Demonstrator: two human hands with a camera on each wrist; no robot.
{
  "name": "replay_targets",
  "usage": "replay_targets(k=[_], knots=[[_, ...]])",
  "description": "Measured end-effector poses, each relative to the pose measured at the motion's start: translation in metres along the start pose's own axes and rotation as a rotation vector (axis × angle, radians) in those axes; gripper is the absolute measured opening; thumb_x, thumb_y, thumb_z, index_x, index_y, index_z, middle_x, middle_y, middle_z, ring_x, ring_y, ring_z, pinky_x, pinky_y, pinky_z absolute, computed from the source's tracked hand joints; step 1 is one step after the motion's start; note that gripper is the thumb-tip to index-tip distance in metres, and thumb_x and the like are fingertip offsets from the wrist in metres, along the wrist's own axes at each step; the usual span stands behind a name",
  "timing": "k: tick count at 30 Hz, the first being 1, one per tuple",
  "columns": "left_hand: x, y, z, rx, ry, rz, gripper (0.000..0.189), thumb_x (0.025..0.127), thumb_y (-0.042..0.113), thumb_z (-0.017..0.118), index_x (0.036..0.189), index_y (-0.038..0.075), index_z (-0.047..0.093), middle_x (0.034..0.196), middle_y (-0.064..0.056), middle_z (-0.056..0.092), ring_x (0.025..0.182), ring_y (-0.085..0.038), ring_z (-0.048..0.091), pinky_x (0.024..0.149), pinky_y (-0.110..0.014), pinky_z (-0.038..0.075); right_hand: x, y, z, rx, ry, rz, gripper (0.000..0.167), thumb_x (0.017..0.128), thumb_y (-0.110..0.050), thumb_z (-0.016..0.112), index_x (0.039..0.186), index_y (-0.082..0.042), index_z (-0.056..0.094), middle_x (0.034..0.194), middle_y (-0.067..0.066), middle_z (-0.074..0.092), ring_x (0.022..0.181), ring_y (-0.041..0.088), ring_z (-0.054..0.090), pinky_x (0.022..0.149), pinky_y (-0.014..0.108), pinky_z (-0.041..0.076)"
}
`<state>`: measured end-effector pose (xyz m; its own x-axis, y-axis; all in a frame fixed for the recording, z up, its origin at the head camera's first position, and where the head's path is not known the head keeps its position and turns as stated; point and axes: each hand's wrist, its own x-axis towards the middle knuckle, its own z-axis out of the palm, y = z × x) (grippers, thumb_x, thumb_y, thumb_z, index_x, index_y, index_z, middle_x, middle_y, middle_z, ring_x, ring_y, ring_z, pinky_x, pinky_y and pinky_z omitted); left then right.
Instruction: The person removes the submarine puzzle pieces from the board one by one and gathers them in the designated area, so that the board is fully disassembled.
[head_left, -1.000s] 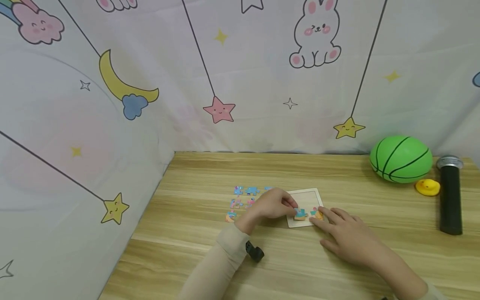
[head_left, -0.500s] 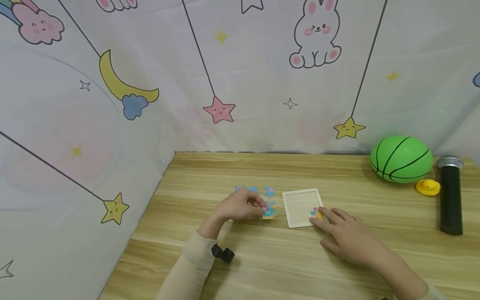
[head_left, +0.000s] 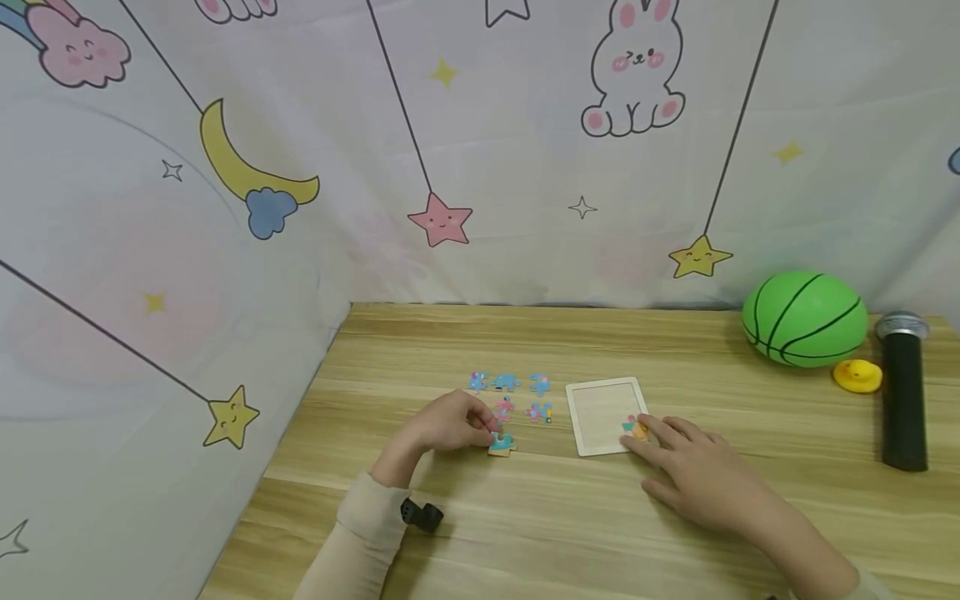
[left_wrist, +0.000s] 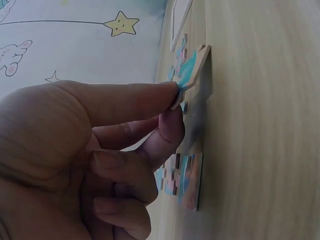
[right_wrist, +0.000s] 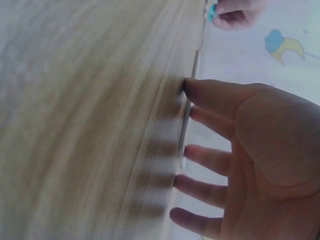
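Note:
My left hand [head_left: 452,421] pinches a teal and tan jigsaw piece [head_left: 502,444] between thumb and fingertips. In the left wrist view this piece [left_wrist: 189,72] tilts just above the table, its shadow beneath it. Several loose jigsaw pieces [head_left: 538,412] with blue and pink prints lie in rows beyond that hand. To the right is a square wooden puzzle frame [head_left: 572,417], with one orange and teal piece [head_left: 633,428] in its near right corner. My right hand [head_left: 693,475] is spread, fingertips resting on that corner. Its fingers [right_wrist: 205,192] look straight in the right wrist view.
A green ball [head_left: 805,319] with black lines stands at the back right. Beside it are a yellow rubber duck [head_left: 857,376] and a black microphone [head_left: 903,400]. A printed cloth [head_left: 525,167] hangs right behind the wooden table [head_left: 570,533].
My left hand has carried the teal and tan piece out of the frame, leftward to the near side of the loose pieces. The right hand has stayed on the frame's corner.

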<state>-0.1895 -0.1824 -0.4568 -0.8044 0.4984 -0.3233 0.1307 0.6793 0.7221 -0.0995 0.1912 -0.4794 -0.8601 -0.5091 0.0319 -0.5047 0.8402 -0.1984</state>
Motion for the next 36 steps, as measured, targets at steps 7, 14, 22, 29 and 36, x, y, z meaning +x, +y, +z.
replay_targets(k=[7, 14, 22, 29, 36], knots=[[0.002, 0.001, 0.001, 0.096, 0.086, -0.01, 0.004, 0.092, 0.013, 0.08, 0.094, 0.014, 0.077, 0.083, 0.006, 0.069, 0.074, -0.014, 0.064, 0.071, -0.033, 0.052, 0.0, 0.0, 0.0, 0.01, 0.004, -0.001, 0.054, 0.095, -0.04, 0.075, 0.146, -0.026, 0.062, 0.156, 0.009, 0.048, 0.136, 0.04, 0.048, 0.094, 0.069, 0.045], [0.004, 0.007, 0.0, 0.087, 0.145, 0.032, 0.005, 0.094, 0.017, 0.077, 0.097, 0.014, 0.075, 0.086, 0.005, 0.068, 0.065, -0.016, 0.064, 0.058, -0.033, 0.054, 0.001, 0.0, 0.001, 0.016, 0.01, -0.007, 0.054, 0.095, -0.039, 0.075, 0.146, -0.025, 0.062, 0.156, 0.009, 0.048, 0.135, 0.04, 0.048, 0.094, 0.068, 0.045], [0.016, 0.031, 0.007, 0.188, 0.194, 0.101, 0.006, 0.097, 0.027, 0.074, 0.098, 0.021, 0.076, 0.088, 0.012, 0.067, 0.07, -0.01, 0.059, 0.068, -0.035, 0.05, -0.002, 0.001, 0.001, 0.022, 0.027, -0.01, 0.056, 0.095, -0.038, 0.076, 0.147, -0.027, 0.061, 0.154, 0.015, 0.049, 0.134, 0.043, 0.05, 0.095, 0.068, 0.045], [0.036, 0.05, 0.023, 0.197, 0.154, 0.147, 0.005, 0.096, 0.026, 0.076, 0.096, 0.021, 0.076, 0.084, 0.013, 0.066, 0.068, -0.007, 0.059, 0.077, -0.041, 0.055, -0.01, 0.004, 0.0, 0.029, 0.002, -0.022, 0.064, 0.091, -0.047, 0.078, 0.15, -0.032, 0.058, 0.158, 0.017, 0.044, 0.137, 0.047, 0.046, 0.097, 0.071, 0.042], [0.057, 0.07, 0.042, 0.258, 0.107, 0.17, 0.005, 0.095, 0.028, 0.074, 0.096, 0.023, 0.076, 0.085, 0.018, 0.066, 0.077, -0.004, 0.059, 0.067, -0.024, 0.048, -0.013, 0.006, 0.002, 0.039, -0.024, -0.039, 0.064, 0.089, -0.054, 0.077, 0.148, -0.036, 0.059, 0.16, 0.016, 0.041, 0.139, 0.05, 0.042, 0.097, 0.07, 0.043]])
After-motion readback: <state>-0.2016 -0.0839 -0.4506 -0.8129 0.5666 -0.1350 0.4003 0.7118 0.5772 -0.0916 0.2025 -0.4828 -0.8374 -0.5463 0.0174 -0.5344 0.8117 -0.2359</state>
